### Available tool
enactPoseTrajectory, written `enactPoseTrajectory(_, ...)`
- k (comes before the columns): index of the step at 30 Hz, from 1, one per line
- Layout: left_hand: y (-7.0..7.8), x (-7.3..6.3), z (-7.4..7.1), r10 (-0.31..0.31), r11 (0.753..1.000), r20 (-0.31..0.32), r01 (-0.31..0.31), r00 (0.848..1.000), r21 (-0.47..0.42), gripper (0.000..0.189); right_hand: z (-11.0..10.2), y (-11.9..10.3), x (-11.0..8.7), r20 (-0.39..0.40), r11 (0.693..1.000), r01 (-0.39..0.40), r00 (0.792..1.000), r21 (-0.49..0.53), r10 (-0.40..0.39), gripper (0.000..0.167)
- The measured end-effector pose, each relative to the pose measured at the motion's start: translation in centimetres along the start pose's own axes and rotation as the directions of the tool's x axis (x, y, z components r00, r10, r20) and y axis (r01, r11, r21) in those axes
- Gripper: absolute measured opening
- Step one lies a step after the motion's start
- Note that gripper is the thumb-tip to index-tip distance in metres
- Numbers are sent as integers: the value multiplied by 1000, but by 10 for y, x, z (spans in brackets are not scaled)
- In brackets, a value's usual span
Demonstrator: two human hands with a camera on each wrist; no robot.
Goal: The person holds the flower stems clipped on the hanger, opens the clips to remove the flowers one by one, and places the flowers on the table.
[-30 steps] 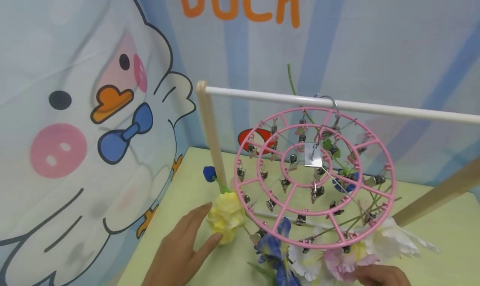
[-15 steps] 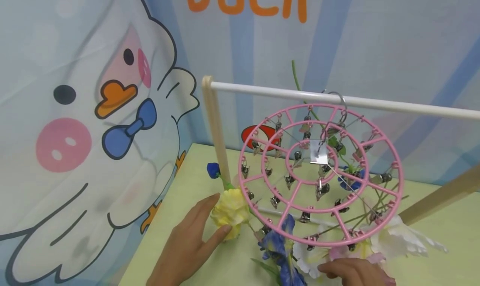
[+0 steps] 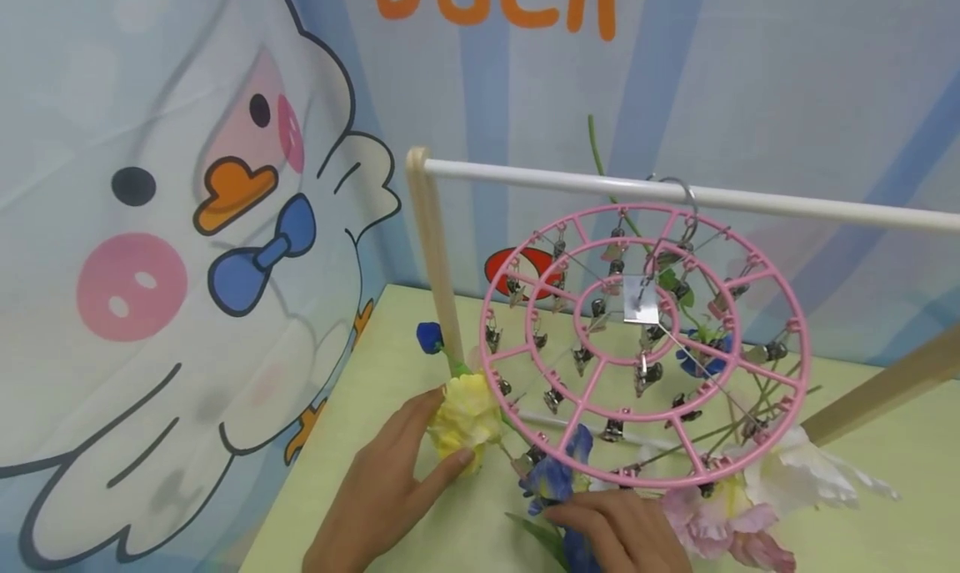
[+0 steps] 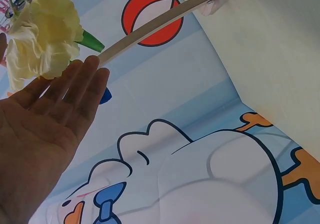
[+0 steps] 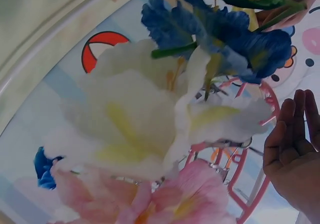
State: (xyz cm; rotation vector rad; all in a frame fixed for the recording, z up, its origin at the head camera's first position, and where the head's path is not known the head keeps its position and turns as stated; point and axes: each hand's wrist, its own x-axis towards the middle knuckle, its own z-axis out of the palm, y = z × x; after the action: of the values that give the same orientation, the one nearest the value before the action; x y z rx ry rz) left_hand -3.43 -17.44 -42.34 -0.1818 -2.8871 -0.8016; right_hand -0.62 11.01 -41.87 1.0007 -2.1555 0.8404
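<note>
A round pink clip hanger [image 3: 805, 339] with small metal clips hangs by its hook, and artificial flowers hang around it. My left hand [image 3: 382, 481] is beside the yellow flower [image 3: 465, 414] on the hanger's left, fingers extended and thumb apart; fingertips appear to touch its petals. At the front, my right hand [image 3: 626, 535] is over the blue iris [image 3: 551, 477], covering part of it. In the right wrist view the fingers of that hand [image 5: 295, 154] are bent slightly, with nothing visible in them. A pink flower [image 3: 720, 515] and a white flower [image 3: 798, 473] hang to its right.
A white bar [image 3: 540, 177] on wooden posts [image 3: 435, 256] carries the hanger above a pale yellow tabletop [image 3: 870, 535]. Behind the left post sits a small blue bud [image 3: 430, 337]; another blue flower [image 3: 705, 354] hangs at the back. A duck-print backdrop [image 3: 165, 56] encloses the table.
My right hand has moved left, away from the pink flower and over to the blue iris. My left hand stays by the yellow flower. The head view has shifted slightly.
</note>
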Motion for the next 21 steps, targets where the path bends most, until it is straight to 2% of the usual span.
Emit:
enactPoseTrajectory(5,3,0,-1,-8,1000,12,8,1000,-2,80,14,-9,8,-60,1000,3,998,-29,-5,55)
enactPoseTrajectory(13,5,0,2,4,1000,34,-4,999,3,72,19,-20,13,-26,1000,-21,999,-5,21,51)
enactPoseTrajectory(21,8,1,2,43,999,61,-42,997,-19,64,23,-25,14,-45,999,-41,998,-10,41,50)
